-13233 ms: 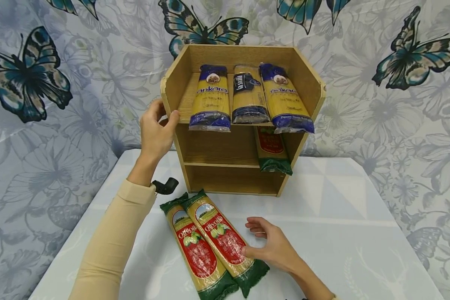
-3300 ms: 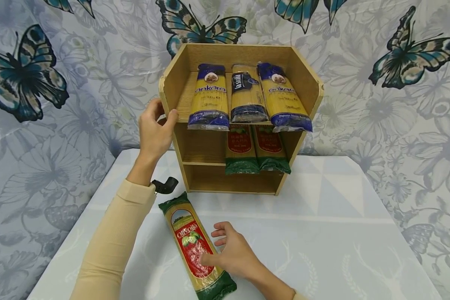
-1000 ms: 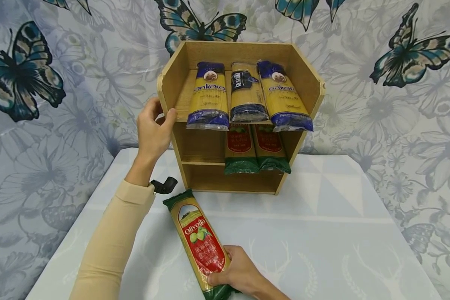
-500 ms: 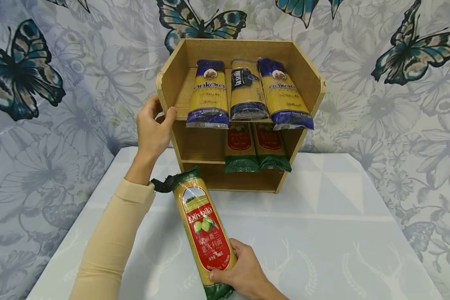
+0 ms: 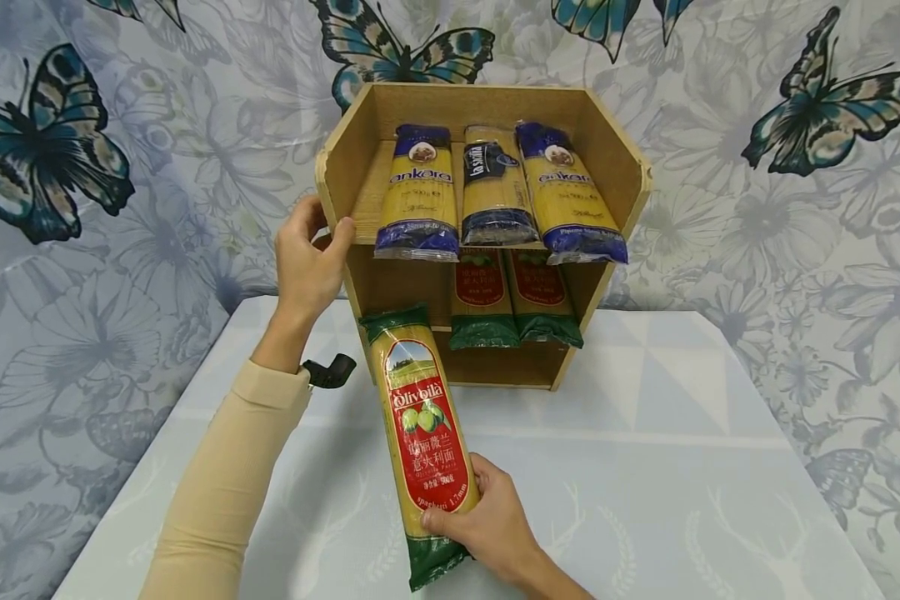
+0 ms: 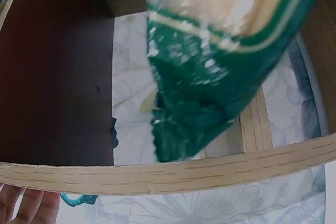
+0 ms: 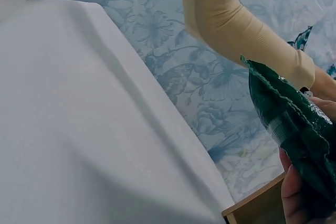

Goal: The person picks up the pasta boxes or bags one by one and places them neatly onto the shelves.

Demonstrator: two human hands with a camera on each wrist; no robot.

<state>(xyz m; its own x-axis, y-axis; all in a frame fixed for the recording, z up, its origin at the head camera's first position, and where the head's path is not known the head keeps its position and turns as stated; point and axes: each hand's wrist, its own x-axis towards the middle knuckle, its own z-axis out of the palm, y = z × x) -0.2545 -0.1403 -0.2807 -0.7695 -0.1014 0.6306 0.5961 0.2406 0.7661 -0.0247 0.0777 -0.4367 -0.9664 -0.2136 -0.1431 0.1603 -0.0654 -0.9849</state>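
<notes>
My right hand (image 5: 487, 521) grips the near end of a red and green Olivoila spaghetti pack (image 5: 421, 433), lifted off the table with its far end at the wooden shelf unit's (image 5: 607, 150) middle shelf, left side. The pack's green end (image 6: 205, 87) fills the left wrist view, and its other green end (image 7: 294, 129) shows in the right wrist view. My left hand (image 5: 307, 254) holds the shelf unit's left wall. Two more Olivoila packs (image 5: 510, 296) lie on the middle shelf. Three blue and yellow pasta packs (image 5: 495, 187) lie on the top shelf.
The shelf unit stands at the back of a white table (image 5: 682, 433), against a butterfly-print backdrop (image 5: 795, 167). The bottom shelf (image 5: 495, 371) holds nothing. A small black object (image 5: 330, 369) sits by my left wrist.
My right hand has taken hold of the last pack on the table, lifted it and carried it forward to the middle shelf. The left hand has stayed on the shelf wall.
</notes>
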